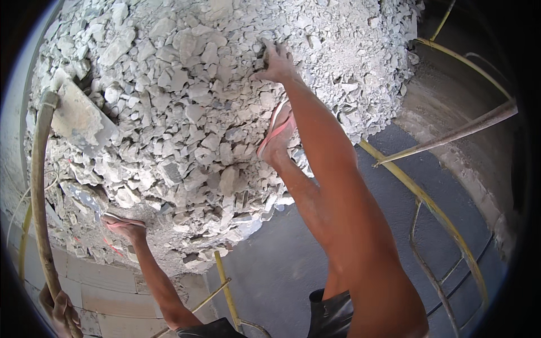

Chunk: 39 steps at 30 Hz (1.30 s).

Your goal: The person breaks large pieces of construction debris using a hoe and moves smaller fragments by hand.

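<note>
At the lower left my left hand (59, 312) is wrapped round the long wooden handle (39, 163) of a hoe. The hoe's wide, dusty metal blade (84, 115) lies against the broken rubble (191, 107) at the upper left. My right hand (276, 63), grey with dust, reaches far forward to the heap with its fingers spread. It seems to rest on the small chunks, and no thing shows in its grip. Its fingertips partly blend with the pale stones.
My feet, in pink-strapped flip-flops (279, 127), stand on the heap. Yellow metal scaffold tubes (422, 194) rise at the right, and a shorter yellow frame (225, 287) stands below. A blue-grey surface (270, 262) and a block wall (115, 281) border the rubble.
</note>
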Available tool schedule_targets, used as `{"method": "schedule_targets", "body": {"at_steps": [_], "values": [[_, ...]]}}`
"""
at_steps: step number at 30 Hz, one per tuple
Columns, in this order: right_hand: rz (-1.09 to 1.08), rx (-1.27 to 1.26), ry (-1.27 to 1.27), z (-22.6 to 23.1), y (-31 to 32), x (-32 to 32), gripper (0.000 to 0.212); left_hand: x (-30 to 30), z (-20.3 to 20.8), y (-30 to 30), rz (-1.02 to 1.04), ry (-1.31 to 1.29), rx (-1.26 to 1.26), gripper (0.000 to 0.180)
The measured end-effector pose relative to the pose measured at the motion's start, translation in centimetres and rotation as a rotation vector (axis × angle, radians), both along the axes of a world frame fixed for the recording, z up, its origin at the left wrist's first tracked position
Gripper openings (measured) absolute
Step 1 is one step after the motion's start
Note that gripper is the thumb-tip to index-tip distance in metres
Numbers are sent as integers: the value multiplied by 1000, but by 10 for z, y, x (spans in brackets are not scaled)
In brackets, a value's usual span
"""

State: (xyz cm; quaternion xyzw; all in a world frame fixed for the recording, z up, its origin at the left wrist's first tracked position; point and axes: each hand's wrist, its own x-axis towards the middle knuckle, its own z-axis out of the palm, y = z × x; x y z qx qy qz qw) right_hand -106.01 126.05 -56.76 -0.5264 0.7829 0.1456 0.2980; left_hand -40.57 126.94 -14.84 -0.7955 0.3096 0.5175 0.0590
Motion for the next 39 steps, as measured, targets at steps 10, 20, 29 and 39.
{"method": "schedule_targets", "body": {"at_steps": [10,20,29,39], "values": [[173,95,-45,4,11,-6,104,-22,0,11,94,-107,-68,62],[91,0,-304,35,45,-49,79,-60,4,-11,49,51,-1,19],[353,239,101,19,37,22,54,-67,8,-5,93,63,4,18],[692,190,1,41,41,13,58,-71,12,-5,42,25,25,19]]}}
